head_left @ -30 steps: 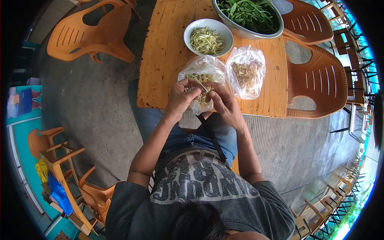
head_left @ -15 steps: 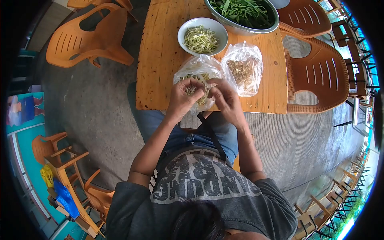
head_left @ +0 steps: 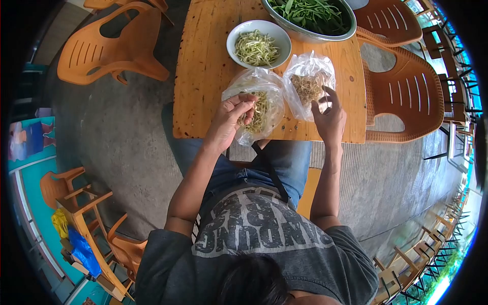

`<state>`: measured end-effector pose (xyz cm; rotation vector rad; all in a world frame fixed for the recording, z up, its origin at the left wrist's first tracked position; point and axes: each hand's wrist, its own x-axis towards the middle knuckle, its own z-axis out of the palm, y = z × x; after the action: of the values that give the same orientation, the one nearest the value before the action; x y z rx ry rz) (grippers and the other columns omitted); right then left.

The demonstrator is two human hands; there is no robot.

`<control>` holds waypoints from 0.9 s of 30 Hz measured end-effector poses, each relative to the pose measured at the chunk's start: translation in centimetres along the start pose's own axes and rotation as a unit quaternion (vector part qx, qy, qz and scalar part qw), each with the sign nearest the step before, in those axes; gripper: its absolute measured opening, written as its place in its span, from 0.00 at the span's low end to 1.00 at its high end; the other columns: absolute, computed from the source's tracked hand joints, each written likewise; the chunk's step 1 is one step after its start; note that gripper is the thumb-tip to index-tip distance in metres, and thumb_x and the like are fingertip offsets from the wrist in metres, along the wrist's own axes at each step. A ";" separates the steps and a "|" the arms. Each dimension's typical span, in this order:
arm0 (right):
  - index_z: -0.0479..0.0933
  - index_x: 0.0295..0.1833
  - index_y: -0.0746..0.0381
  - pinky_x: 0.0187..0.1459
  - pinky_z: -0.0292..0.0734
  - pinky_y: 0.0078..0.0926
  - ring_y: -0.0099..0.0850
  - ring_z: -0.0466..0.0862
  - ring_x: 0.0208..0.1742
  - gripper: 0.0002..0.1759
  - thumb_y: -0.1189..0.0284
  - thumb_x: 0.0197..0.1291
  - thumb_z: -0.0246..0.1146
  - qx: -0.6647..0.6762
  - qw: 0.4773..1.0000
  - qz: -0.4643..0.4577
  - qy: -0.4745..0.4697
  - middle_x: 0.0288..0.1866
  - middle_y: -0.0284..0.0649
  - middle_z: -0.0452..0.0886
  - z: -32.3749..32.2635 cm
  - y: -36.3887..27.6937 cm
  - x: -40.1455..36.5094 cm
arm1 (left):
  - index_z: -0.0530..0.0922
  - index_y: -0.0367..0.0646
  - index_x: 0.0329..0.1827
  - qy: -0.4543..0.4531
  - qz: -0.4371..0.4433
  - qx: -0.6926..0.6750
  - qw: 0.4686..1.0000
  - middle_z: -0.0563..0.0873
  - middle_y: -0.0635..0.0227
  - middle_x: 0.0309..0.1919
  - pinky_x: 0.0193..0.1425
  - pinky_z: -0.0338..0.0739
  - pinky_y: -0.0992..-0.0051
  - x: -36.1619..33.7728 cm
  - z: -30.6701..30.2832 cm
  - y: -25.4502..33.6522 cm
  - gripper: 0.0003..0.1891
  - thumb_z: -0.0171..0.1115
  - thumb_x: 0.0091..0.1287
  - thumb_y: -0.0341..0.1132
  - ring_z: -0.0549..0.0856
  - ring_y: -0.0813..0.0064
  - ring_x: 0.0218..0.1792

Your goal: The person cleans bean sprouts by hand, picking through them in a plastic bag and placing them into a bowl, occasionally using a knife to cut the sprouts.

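Note:
My left hand [head_left: 231,117] is closed in a pinch over the left side of an open clear plastic bag [head_left: 275,113] of bean sprouts [head_left: 260,114]; what its fingertips hold is too small to name. My right hand [head_left: 330,114] has its thumb and fingers apart at the near right edge of a second clear bag [head_left: 291,104], which holds brownish sprout scraps [head_left: 306,89]. Behind the first bag stands a white bowl [head_left: 233,34] with pale sprouts [head_left: 256,48] in it.
A metal basin [head_left: 310,37] of green leaves [head_left: 310,15] stands at the far right of the wooden table [head_left: 198,76]. Orange chairs [head_left: 117,51] are at the left, with woven-edged brown chairs [head_left: 406,96] close to the table's right side.
My right hand has moved right, away from my left hand, to the bag of scraps, and its fingers have spread. My left hand has shifted slightly and stays over the sprout bag.

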<state>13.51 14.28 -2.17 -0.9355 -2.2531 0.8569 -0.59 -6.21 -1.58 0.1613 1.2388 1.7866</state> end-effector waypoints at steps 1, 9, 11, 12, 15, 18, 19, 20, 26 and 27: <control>0.81 0.44 0.67 0.24 0.71 0.24 0.23 0.76 0.19 0.11 0.74 0.55 0.67 0.005 1.000 0.009 0.004 0.26 0.42 0.81 0.2 0.0 0.0 | 0.79 0.39 0.46 -0.005 0.000 -0.007 1.000 0.79 0.74 0.33 0.34 0.70 0.85 0.0 0.0 0.1 0.08 0.58 0.67 0.31 0.76 0.87 0.31; 0.82 0.48 0.65 0.21 0.60 0.14 0.11 0.66 0.20 0.13 0.77 0.56 0.67 0.235 0.952 0.050 -0.192 0.28 0.27 0.78 1.6 -5.4 -2.2 | 0.78 0.40 0.46 -0.021 -0.017 -0.047 0.999 0.80 0.74 0.32 0.35 0.69 0.84 0.1 0.9 0.6 0.08 0.58 0.67 0.33 0.75 0.86 0.32; 0.82 0.48 0.65 0.21 0.61 0.14 0.11 0.66 0.21 0.13 0.77 0.56 0.67 0.290 0.930 0.069 -0.216 0.28 0.27 0.78 3.2 -5.2 -3.0 | 0.78 0.40 0.46 -0.025 -0.023 -0.055 0.998 0.80 0.74 0.33 0.35 0.69 0.84 0.3 1.1 0.5 0.08 0.58 0.67 0.33 0.75 0.86 0.32; 0.83 0.48 0.65 0.22 0.61 0.15 0.11 0.66 0.22 0.12 0.77 0.56 0.67 0.317 0.917 0.078 -0.230 0.28 0.27 0.78 3.7 -5.4 -3.2 | 0.78 0.41 0.46 -0.025 -0.025 -0.059 0.998 0.80 0.74 0.33 0.35 0.69 0.84 0.3 1.0 0.6 0.08 0.58 0.67 0.33 0.75 0.86 0.32; 0.83 0.48 0.65 0.23 0.61 0.15 0.11 0.66 0.23 0.13 0.76 0.56 0.68 0.289 0.926 0.060 -0.237 0.28 0.27 0.78 3.9 -6.1 -3.5 | 0.78 0.41 0.46 -0.025 -0.020 -0.067 0.997 0.79 0.75 0.33 0.36 0.69 0.84 0.4 0.6 0.4 0.08 0.58 0.67 0.32 0.75 0.86 0.32; 0.83 0.45 0.66 0.23 0.62 0.16 0.12 0.66 0.23 0.11 0.76 0.56 0.68 0.297 0.925 0.066 -0.229 0.27 0.27 0.78 4.3 -5.6 -3.7 | 0.79 0.38 0.46 -0.019 -0.015 -0.072 0.997 0.80 0.72 0.32 0.35 0.70 0.83 0.3 0.5 0.4 0.09 0.58 0.67 0.32 0.76 0.85 0.32; 0.83 0.45 0.66 0.23 0.62 0.16 0.12 0.66 0.23 0.10 0.76 0.56 0.67 0.303 0.922 0.069 -0.231 0.27 0.27 0.78 4.3 -5.4 -3.7 | 0.78 0.38 0.45 -0.018 -0.017 -0.073 0.997 0.80 0.72 0.32 0.36 0.70 0.82 0.2 0.5 0.4 0.08 0.57 0.67 0.32 0.76 0.84 0.32; 0.83 0.44 0.66 0.23 0.62 0.16 0.11 0.67 0.23 0.09 0.76 0.57 0.67 0.299 0.923 0.072 -0.232 0.27 0.27 0.79 4.2 -5.4 -3.7 | 0.78 0.39 0.45 -0.016 -0.019 -0.073 0.997 0.80 0.72 0.32 0.36 0.71 0.82 0.1 0.6 0.5 0.08 0.57 0.67 0.32 0.76 0.84 0.32; 0.83 0.43 0.66 0.19 0.57 0.13 0.11 0.65 0.19 0.08 0.73 0.62 0.64 0.412 0.869 0.181 -0.208 0.26 0.29 0.78 2.4 -5.2 -3.2 | 0.75 0.44 0.43 -0.052 -0.032 -0.201 0.978 0.79 0.72 0.34 0.37 0.70 0.80 -0.3 -0.5 0.6 0.07 0.55 0.67 0.36 0.75 0.81 0.32; 0.83 0.43 0.65 0.19 0.56 0.13 0.11 0.65 0.18 0.09 0.72 0.62 0.64 0.441 0.852 0.192 -0.208 0.25 0.28 0.77 2.1 -5.1 -3.1 | 0.74 0.45 0.43 -0.076 -0.038 -0.238 0.968 0.78 0.72 0.34 0.37 0.70 0.80 -0.2 -0.6 0.7 0.07 0.54 0.67 0.36 0.75 0.81 0.32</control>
<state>11.88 8.39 -0.57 -0.7742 -1.6162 2.1988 -1.24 -6.83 -1.19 -0.0241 0.6731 1.9110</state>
